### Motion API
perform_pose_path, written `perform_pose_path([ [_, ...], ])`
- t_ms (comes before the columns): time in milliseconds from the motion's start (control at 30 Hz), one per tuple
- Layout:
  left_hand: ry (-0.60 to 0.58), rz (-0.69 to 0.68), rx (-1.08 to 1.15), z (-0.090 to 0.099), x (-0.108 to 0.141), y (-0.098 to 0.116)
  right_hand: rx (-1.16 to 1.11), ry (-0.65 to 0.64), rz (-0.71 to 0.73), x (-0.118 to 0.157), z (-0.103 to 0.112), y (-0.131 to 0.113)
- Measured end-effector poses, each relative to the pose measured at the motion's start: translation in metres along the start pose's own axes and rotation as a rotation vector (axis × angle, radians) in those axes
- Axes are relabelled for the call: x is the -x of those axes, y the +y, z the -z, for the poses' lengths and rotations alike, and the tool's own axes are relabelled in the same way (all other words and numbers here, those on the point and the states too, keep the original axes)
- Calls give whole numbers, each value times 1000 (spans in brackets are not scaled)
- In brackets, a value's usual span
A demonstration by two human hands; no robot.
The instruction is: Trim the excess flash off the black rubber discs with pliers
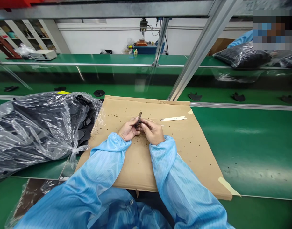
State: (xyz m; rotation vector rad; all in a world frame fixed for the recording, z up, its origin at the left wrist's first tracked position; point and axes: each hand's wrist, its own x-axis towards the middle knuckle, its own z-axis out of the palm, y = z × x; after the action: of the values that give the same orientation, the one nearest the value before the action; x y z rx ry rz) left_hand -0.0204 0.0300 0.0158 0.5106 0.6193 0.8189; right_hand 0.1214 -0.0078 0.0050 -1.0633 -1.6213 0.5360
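A small dark part [138, 119] is tilted up between my hands, above a brown cardboard sheet [136, 171]. My left hand [128, 129] has its fingers closed round the part's left side. My right hand [154, 131] is pinched against the part's right side, thumb and forefinger together; whatever lies between those fingertips is too small to make out. To the right of my hands a white-handled blade tool [174, 118] lies on the cardboard. Tiny black crumbs are scattered around on the sheet.
At the left a clear plastic bag [36, 133] bulges with black flat parts. Beyond the cardboard, several black pieces [99, 93] lie on a green conveyor [136, 89]. A metal post [195, 54] slants up behind. A person in blue is at the back right.
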Motion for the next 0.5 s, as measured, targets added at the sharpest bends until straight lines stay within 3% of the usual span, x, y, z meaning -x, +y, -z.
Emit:
perform_pose_path([
  [233,9,26,-44,-5,2,-1,226,23,81,-1,0,-7],
  [500,-7,-56,-148,-3,-1,-9,290,105,82,0,-4,-8],
])
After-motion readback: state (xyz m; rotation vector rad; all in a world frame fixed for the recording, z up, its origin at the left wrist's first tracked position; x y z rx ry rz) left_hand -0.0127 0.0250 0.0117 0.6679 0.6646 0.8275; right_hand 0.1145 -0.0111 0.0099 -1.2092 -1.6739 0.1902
